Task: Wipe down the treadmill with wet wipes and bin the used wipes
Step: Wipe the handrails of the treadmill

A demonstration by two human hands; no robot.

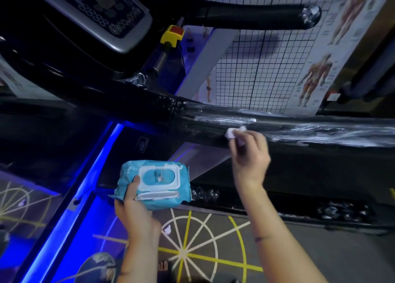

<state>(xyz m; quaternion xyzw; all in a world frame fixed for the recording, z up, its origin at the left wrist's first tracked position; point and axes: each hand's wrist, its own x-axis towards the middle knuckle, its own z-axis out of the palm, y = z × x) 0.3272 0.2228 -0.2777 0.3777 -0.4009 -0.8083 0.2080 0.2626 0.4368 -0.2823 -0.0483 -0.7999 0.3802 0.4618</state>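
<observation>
- The right hand (250, 154) pinches a crumpled white wipe (235, 133), which sticks out past the fingers (240, 142) toward 11 o'clock and presses on the black treadmill rail (192, 116).
- White wet streaks (224, 119) lie on the rail at 12 o'clock and 3 o'clock of the wipe.
- The left hand (134, 208) clamps a teal wipes pack (154, 184) from below, thumb on its white flip lid (159, 177), which stands open.
- The pack hangs at 8 o'clock of the wipe, well apart.
- A small white scrap (167, 229) lies on the floor (299, 240).
</observation>
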